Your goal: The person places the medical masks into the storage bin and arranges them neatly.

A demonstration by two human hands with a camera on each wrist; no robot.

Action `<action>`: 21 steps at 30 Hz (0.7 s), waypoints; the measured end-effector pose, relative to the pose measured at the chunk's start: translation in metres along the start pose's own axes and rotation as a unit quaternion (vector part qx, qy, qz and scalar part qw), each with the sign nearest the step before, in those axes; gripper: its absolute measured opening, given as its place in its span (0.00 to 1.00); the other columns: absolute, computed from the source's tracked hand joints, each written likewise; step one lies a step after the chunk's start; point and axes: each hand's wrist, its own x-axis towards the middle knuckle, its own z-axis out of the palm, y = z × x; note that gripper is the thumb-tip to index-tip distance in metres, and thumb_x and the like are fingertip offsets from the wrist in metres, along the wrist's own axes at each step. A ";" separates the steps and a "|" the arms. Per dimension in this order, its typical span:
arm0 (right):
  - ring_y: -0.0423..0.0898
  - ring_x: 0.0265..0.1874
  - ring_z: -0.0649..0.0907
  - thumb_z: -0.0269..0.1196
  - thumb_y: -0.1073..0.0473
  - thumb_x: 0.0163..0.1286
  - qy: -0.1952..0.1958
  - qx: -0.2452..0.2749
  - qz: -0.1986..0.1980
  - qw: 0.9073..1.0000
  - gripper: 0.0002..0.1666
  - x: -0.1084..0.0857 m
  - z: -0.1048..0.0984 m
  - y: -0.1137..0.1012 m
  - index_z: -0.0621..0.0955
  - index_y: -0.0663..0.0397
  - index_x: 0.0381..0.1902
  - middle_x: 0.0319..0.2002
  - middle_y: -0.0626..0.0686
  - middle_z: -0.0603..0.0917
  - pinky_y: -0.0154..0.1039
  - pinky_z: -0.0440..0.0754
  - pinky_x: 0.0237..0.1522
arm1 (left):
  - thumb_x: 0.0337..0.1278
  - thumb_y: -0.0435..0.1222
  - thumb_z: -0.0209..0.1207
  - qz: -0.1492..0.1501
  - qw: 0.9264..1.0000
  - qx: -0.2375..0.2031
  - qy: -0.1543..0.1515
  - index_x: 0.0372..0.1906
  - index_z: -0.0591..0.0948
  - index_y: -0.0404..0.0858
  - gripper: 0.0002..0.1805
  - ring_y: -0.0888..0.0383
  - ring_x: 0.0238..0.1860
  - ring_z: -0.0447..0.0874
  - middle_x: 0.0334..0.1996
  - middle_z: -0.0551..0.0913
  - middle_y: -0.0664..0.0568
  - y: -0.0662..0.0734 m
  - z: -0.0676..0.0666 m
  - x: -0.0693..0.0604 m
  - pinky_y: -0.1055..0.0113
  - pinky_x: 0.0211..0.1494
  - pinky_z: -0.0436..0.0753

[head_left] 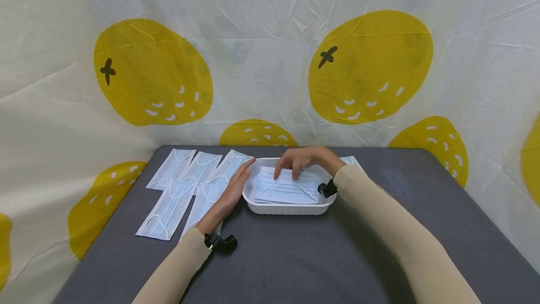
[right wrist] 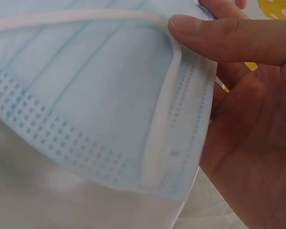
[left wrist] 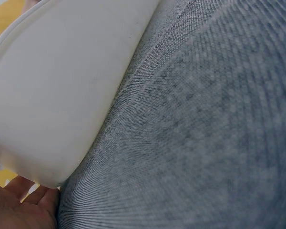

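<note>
A white plastic tray (head_left: pixel 287 209) holds a stack of pale blue pleated face masks (head_left: pixel 283 193) with white ear loops. From above, my right hand (head_left: pixel 304 156) reaches into it and pinches the top face mask (right wrist: pixel 95 95) near its edge. In the right wrist view the thumb (right wrist: pixel 229 38) lies on the mask by the ear loop, with other fingers partly hidden behind. My left hand (head_left: pixel 233 189) is at the tray's left side, its fingers fairly straight. The left wrist view shows those fingers (left wrist: pixel 35 195) against the tray's outer wall (left wrist: pixel 62 90).
Several face masks (head_left: pixel 179 196) lie spread on the dark grey table (head_left: pixel 287 262) left of the tray, some partly under my left arm. Another mask (head_left: pixel 351 161) shows behind my right wrist. A white curtain (head_left: pixel 261 79) with yellow fruit shapes hangs behind the table.
</note>
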 end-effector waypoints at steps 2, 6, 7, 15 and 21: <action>0.43 0.31 0.67 0.64 0.78 0.58 0.001 -0.005 -0.006 1.000 0.32 0.001 0.000 0.001 0.85 0.52 0.60 0.37 0.48 0.77 0.34 0.67 0.34 | 0.85 0.43 0.37 0.003 1.000 0.001 -0.001 0.82 0.61 0.50 0.27 0.51 0.85 0.47 0.83 0.56 0.53 0.000 0.000 0.000 0.44 0.86 0.44; 0.44 0.39 0.72 0.65 0.78 0.58 0.009 -0.013 -0.017 1.000 0.31 0.001 -0.001 0.001 0.85 0.54 0.60 0.56 0.54 0.83 0.34 0.72 0.40 | 0.85 0.43 0.37 0.006 1.000 0.000 0.001 0.82 0.61 0.50 0.27 0.50 0.85 0.47 0.83 0.56 0.52 0.000 0.001 0.001 0.43 0.86 0.44; 0.45 0.41 0.74 0.65 0.78 0.58 0.012 -0.014 -0.018 1.000 0.31 0.001 -0.001 0.001 0.85 0.54 0.60 0.60 0.55 0.83 0.34 0.73 0.41 | 0.85 0.43 0.37 0.006 1.000 0.000 0.002 0.81 0.61 0.50 0.27 0.50 0.85 0.47 0.83 0.56 0.52 0.001 0.001 0.001 0.43 0.86 0.44; 0.47 0.47 0.78 0.61 0.81 0.58 0.032 -0.003 -0.010 0.999 0.31 0.000 -0.001 -0.001 0.86 0.56 0.57 0.61 0.55 0.84 0.35 0.78 0.46 | 0.85 0.43 0.38 0.002 1.000 0.000 0.001 0.82 0.60 0.49 0.27 0.51 0.85 0.47 0.83 0.56 0.53 0.000 0.001 0.002 0.44 0.86 0.44; 0.47 0.49 0.79 0.59 0.82 0.59 0.050 -0.019 -0.017 0.998 0.30 0.000 0.000 -0.002 0.87 0.57 0.55 0.59 0.55 0.85 0.38 0.79 0.55 | 0.85 0.44 0.38 -0.007 1.000 0.005 0.001 0.82 0.60 0.51 0.27 0.50 0.85 0.46 0.83 0.55 0.53 0.001 0.001 0.002 0.43 0.86 0.44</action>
